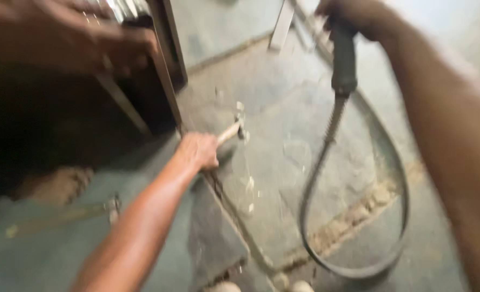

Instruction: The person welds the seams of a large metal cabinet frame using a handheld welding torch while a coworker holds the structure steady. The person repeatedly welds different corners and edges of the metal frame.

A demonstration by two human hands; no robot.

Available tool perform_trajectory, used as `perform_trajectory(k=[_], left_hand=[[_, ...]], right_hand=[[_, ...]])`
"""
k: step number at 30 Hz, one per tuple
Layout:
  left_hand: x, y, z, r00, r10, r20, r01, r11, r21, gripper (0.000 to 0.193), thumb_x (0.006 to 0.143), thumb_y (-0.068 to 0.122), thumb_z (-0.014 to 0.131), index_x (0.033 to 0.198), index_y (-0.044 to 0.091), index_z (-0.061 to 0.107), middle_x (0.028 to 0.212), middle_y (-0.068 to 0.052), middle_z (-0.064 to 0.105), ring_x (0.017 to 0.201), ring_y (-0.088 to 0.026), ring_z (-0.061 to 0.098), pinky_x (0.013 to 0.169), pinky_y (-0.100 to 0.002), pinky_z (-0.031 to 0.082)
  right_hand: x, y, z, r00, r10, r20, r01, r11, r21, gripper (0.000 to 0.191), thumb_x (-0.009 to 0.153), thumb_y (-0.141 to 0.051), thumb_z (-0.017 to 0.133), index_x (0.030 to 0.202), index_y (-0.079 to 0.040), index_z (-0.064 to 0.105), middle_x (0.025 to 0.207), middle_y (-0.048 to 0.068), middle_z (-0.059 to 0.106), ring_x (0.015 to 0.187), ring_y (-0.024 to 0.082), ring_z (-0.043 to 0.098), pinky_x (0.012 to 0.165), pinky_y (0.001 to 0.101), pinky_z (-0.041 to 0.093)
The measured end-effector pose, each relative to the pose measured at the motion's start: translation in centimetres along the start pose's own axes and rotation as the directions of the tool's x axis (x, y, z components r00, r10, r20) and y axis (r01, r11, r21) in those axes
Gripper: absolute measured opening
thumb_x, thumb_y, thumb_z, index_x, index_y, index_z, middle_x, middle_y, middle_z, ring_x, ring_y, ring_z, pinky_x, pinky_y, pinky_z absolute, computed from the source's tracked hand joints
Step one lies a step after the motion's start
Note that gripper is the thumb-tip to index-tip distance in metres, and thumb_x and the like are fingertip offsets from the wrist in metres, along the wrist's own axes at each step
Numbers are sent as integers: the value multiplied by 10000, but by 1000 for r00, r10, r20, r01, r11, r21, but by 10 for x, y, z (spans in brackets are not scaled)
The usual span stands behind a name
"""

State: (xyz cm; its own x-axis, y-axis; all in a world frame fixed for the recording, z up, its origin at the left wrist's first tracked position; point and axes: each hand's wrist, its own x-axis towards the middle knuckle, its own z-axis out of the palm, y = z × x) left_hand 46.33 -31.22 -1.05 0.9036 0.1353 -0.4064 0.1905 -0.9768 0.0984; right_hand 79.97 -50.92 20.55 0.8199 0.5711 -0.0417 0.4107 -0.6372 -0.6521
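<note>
My right hand (pixel 353 16) is at the top right, closed around a black handle (pixel 344 65). A black cable (pixel 359 216) hangs from the handle and loops over the concrete floor. My left hand (pixel 61 38), blurred and close at the top left, lies with its fingers curled over the top of a dark metal frame (pixel 164 81). Another person's arm reaches in from the bottom. That person's hand (pixel 199 151) grips a hammer with a wooden handle (pixel 230 131), its head down at the floor beside the frame.
The cracked grey concrete floor (pixel 283 108) has pale chips (pixel 248 189) scattered below the hammer and a rough broken strip (pixel 359 211) at the right. A flat dark metal plate (pixel 213 232) lies at the bottom centre. A pale bar (pixel 281 24) leans at the top.
</note>
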Motion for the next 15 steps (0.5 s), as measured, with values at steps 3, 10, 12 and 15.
perform_trajectory(k=[3, 10, 12, 15], left_hand=[[19, -7, -35, 994, -20, -109, 14, 998, -53, 237, 720, 293, 736, 889, 137, 795, 928, -156, 749, 866, -343, 738, 776, -463, 600], [31, 26, -112, 899, -69, -434, -43, 969, -243, 345, 820, 425, 694, 1013, 139, 674, 948, -194, 707, 893, -409, 708, 814, -564, 561], [24, 28, -104, 914, -137, -382, 10, 949, -316, 396, 862, 489, 674, 1052, 142, 654, 980, -182, 703, 905, -406, 703, 801, -574, 563], [27, 38, -100, 925, -190, -330, 58, 927, -370, 410, 857, 480, 684, 1065, 127, 666, 992, -190, 709, 928, -406, 701, 815, -557, 559]], right_hand=[[12, -24, 7, 1000, 14, 20, -7, 957, -290, 312, 865, -120, 646, 1130, 33, 704, 839, 128, 718, 674, 205, 695, 624, 385, 583], [-34, -33, 23, 958, 259, 126, -252, 965, -72, 409, 760, -98, 668, 1150, 21, 675, 764, 152, 735, 610, 214, 718, 531, 390, 572], [-51, -22, 47, 941, 268, 205, -293, 950, 105, 430, 757, -66, 655, 1180, 7, 625, 773, 160, 722, 622, 224, 723, 518, 403, 569], [-72, 5, 73, 930, 266, 252, -299, 949, 103, 381, 758, -97, 706, 1110, 45, 686, 797, 150, 733, 622, 201, 719, 511, 354, 566]])
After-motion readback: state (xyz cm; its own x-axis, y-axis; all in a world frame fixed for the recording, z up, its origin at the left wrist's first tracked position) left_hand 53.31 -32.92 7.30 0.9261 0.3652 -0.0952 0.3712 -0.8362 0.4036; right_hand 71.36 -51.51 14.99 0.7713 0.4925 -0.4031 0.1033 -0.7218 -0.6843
